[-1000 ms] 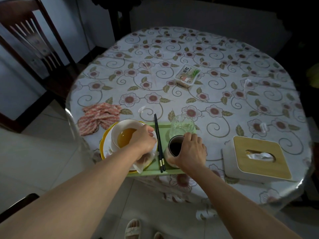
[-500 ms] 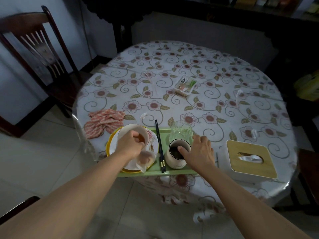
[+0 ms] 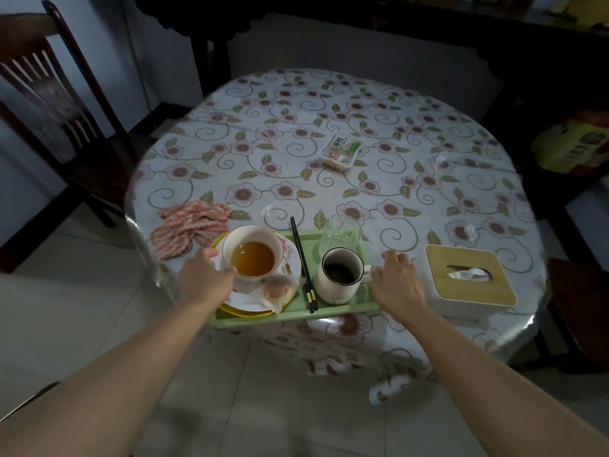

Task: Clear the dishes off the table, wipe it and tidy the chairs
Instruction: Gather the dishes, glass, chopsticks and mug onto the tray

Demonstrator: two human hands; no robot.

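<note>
A green tray (image 3: pixel 329 311) sits at the near edge of the round table (image 3: pixel 329 110) with the floral cover. On it stand a white bowl (image 3: pixel 263 235) of amber liquid on stacked plates (image 3: pixel 291 258), a crumpled tissue (image 3: pixel 278 286), black chopsticks (image 3: pixel 302 262), a white mug (image 3: pixel 333 291) and a clear glass (image 3: pixel 341 232). My left hand (image 3: pixel 206 275) curls at the tray's left end, thumb against the bowl. At the tray's right rim, beside the mug handle, my right hand (image 3: pixel 397 282) has its fingers curled down.
A pink striped cloth (image 3: pixel 188 225) lies left of the tray. A wood-topped tissue box (image 3: pixel 468 278) stands to its right, and a small packet (image 3: pixel 341 151) lies mid-table. A dark wooden chair (image 3: pixel 56 103) stands at the far left. Tiled floor lies below.
My left hand left the tissue on the plate and moved to the tray's left end. My right hand let go of the mug and moved to the tray's right rim.
</note>
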